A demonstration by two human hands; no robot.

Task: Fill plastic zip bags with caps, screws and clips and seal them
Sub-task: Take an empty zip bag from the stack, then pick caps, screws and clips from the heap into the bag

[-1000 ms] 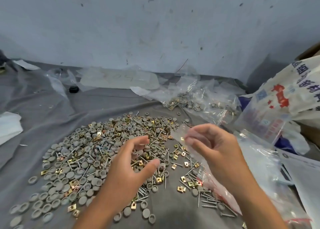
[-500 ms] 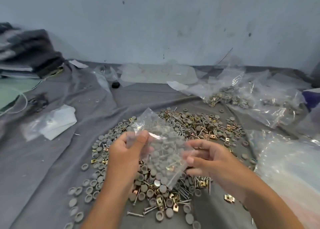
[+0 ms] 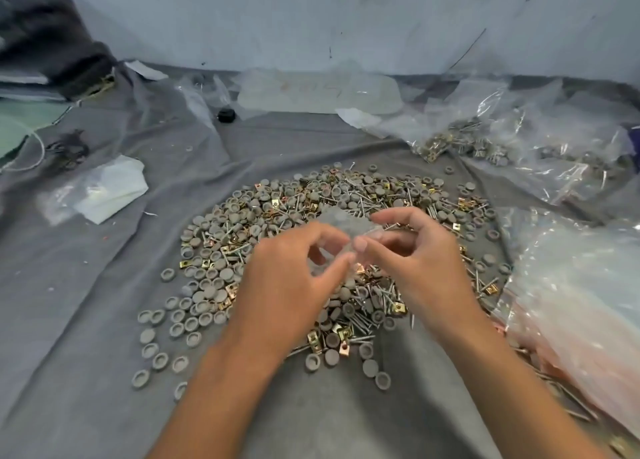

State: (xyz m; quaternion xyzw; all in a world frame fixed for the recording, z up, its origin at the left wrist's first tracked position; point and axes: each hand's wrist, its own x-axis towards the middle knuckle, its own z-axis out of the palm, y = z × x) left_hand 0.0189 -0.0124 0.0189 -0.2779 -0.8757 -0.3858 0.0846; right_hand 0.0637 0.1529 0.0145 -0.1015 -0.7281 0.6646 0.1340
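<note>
Two hands meet above the pile point(image 3: 277, 209): left hand point(image 3: 291, 278) and right hand point(image 3: 415, 254), fingers curled, pinch a small clear bag point(image 3: 341, 221) between them. Grey cloth point(image 3: 104, 320) covers the surface; filled bags point(image 3: 491, 136) far right, against a pale wall point(image 3: 311, 18).

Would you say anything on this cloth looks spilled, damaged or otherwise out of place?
Nothing looks damaged. The caps, screws and clips lie in one loose heap on the grey cloth, with stray caps scattered at its left edge. Both hands hold a small clear bag over it.
</note>
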